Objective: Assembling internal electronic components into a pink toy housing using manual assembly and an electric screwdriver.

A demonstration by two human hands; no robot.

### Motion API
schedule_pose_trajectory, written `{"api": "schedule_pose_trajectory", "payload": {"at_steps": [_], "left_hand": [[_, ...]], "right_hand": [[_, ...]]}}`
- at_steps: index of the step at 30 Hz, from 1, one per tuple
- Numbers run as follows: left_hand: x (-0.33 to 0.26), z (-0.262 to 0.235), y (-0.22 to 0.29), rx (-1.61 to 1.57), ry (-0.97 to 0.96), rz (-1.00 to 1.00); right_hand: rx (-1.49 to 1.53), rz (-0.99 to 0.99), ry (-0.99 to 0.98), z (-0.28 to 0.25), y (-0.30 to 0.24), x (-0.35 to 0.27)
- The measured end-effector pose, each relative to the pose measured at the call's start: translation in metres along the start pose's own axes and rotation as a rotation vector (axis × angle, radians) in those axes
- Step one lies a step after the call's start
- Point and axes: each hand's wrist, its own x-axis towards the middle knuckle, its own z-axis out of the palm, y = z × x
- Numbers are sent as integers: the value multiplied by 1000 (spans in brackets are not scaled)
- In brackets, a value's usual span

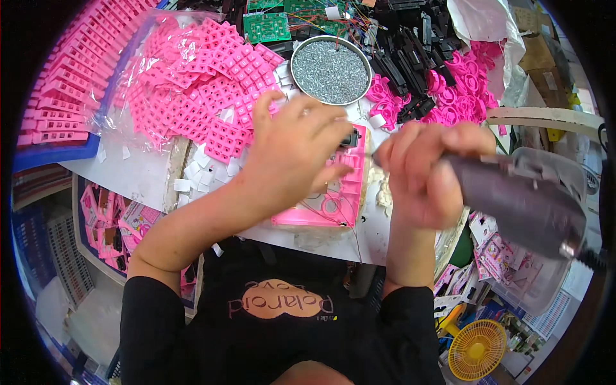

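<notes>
My right hand (420,170) is wrapped round a dark electric screwdriver (523,199) with a cord at its rear end. Its tip points left, toward a pink plastic casing (350,192) on the table. Over the casing's left part hovers my left hand (289,154), fingers apart and slightly blurred, with nothing visible in it. A small black part (350,138) sits in the casing's upper end, and thin wires run across its inside. My left hand hides much of the casing. Just beyond stands a round metal bowl (294,76) full of small silvery screws (330,70).
Pink key panels (218,96) lie heaped at the left, beside a blue crate (64,154) of pink parts. Green circuit boards (266,27), black parts (404,64) and pink rings (459,90) lie at the back. A yellow fan (477,350) is at lower right.
</notes>
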Motion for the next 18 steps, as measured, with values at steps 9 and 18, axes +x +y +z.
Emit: {"api": "schedule_pose_trajectory", "payload": {"at_steps": [9, 18], "left_hand": [[-3, 20, -17, 147, -171, -35], [9, 21, -26, -96, -276, -49]], "right_hand": [[-231, 96, 92, -27, 53, 6], [-453, 36, -110, -34, 62, 6]]}}
